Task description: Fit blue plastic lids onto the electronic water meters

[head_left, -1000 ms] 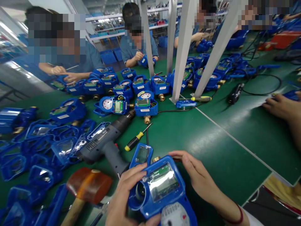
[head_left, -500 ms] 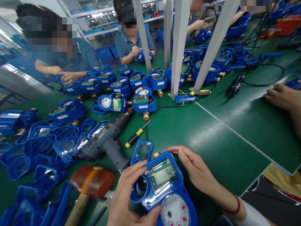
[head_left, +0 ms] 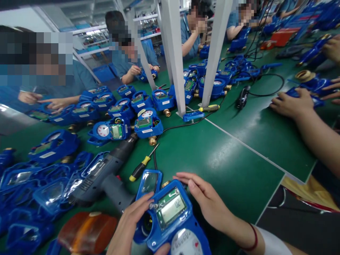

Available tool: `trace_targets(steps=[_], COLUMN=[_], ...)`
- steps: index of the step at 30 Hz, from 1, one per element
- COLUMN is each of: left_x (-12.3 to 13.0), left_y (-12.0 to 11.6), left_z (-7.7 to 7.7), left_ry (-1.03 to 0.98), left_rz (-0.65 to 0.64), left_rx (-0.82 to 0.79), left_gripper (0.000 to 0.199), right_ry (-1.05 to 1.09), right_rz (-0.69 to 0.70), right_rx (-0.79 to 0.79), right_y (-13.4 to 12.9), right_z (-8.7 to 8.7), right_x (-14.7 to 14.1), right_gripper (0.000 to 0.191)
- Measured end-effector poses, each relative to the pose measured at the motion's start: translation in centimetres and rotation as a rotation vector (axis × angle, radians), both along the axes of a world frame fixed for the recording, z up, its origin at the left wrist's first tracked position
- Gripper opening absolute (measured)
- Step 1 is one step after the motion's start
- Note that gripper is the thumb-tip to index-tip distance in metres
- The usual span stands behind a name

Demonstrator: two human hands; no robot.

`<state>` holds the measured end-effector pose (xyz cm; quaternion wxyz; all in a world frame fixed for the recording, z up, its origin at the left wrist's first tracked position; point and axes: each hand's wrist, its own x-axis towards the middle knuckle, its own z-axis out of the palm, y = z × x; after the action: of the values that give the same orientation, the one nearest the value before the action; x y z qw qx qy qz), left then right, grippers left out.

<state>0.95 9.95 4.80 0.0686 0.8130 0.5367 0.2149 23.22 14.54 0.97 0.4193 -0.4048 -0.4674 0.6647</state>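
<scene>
A blue water meter (head_left: 168, 226) with a digital display and a round dial is close in front of me, its lower end cut off by the picture's edge. My left hand (head_left: 130, 225) grips its left side, with the thumb near the dial and the fingers by the round blue opening. My right hand (head_left: 207, 200) lies along its upper right edge, fingers stretched out. Whether those fingertips touch the housing I cannot tell. Just behind the meter is a blue cover with a clear window (head_left: 149, 182). A brass fitting (head_left: 166, 183) shows at the meter's top.
On the left lie a power driver (head_left: 106, 177), a mallet (head_left: 87, 230) and heaped blue covers (head_left: 50, 194). A screwdriver (head_left: 140, 168) lies beyond the meter. Several meters (head_left: 147, 122) and metal posts (head_left: 175, 63) stand farther back. Another person's hand (head_left: 294, 102) rests at right; co-workers sit opposite.
My view has turned right, so the bench things sit farther left and lower. More of the co-worker's hands and a brass-ended part show at right. Both my hands keep their places around the meter.
</scene>
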Motion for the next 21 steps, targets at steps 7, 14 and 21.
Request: trace_targets(steps=[7,14,21], left_x=[0.2,-0.5,-0.1], left_y=[0.2,0.2,-0.6], left_z=[0.9,0.6,0.2], left_ry=[-0.058,-0.013,-0.105], left_rz=[-0.024,-0.063,0.053], left_rx=[-0.046,-0.083,-0.212], left_gripper=[0.063,0.061,0.062], right_ry=[-0.088,0.029,-0.007], right_rz=[0.095,0.119,0.096], right_rx=[-0.178,-0.395,-0.457], right_y=[-2.6,-2.8,-1.4], right_z=[0.6,1.3,2.0], right_x=[0.3,0.1,-0.3], right_gripper=[0.067,0.104,0.088])
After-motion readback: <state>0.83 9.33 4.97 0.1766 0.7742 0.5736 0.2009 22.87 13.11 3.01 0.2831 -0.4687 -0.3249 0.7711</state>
